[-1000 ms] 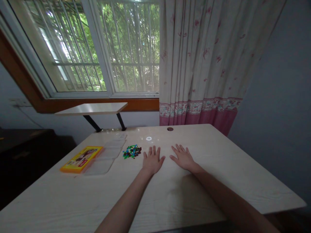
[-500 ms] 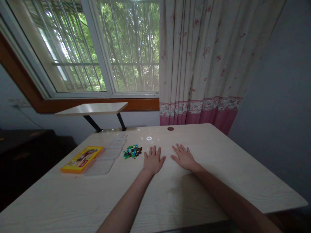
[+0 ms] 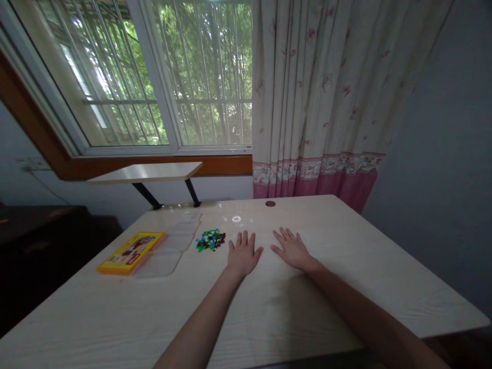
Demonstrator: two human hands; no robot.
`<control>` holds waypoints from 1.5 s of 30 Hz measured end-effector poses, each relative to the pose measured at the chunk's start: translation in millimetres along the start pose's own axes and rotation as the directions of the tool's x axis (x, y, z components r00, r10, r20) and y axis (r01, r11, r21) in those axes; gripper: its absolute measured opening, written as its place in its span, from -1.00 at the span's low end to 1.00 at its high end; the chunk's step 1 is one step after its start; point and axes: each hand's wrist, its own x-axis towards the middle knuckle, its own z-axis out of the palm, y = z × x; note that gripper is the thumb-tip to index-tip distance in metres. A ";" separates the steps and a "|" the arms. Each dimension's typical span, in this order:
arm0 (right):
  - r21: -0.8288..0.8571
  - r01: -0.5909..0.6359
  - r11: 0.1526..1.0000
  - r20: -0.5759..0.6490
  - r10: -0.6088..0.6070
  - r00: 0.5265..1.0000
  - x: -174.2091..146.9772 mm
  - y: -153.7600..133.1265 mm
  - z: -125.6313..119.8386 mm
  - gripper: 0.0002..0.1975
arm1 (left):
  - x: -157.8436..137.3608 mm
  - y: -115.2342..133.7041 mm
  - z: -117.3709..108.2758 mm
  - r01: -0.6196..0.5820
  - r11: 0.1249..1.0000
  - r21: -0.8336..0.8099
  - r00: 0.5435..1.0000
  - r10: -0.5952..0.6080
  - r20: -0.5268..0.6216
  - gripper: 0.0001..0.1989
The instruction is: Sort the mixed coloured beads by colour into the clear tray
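Note:
My left hand (image 3: 243, 256) lies flat on the pale wooden table (image 3: 253, 318), fingers spread and holding nothing. Just to its left is a pile of small blue, green and dark brown pieces (image 3: 210, 240), apart from the fingers; they are too small to name surely. Palm down on the tabletop, my right hand (image 3: 292, 250) also has its fingers spread, with nothing in them. Further left, a yellow-orange box (image 3: 130, 253) with a printed picture lies beside a clear plastic tray or lid (image 3: 169, 256).
A small raised shelf (image 3: 154, 172) on black supports stands at the table's back left. Near the back edge is a round brown cable hole (image 3: 270, 204). Behind are a barred window (image 3: 211, 77) and a flowered curtain (image 3: 315, 102).

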 end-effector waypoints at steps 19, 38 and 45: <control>0.003 0.009 1.000 -0.024 -0.009 1.000 -0.7 0.6 0.9 -0.34 | 0.0 -1.3 2.5 -0.009 1.000 0.001 1.000 0.009 -0.007 -0.38; -0.002 0.009 1.000 -0.026 -0.010 1.000 0.9 2.6 3.2 -0.33 | -0.1 -2.2 2.4 -0.013 0.999 -0.032 1.000 0.012 -0.007 -0.38; 0.007 0.022 1.000 -0.046 -0.022 0.999 3.1 4.7 7.9 -0.34 | -0.4 -3.6 4.6 -0.030 0.999 -0.029 0.999 0.029 -0.036 -0.38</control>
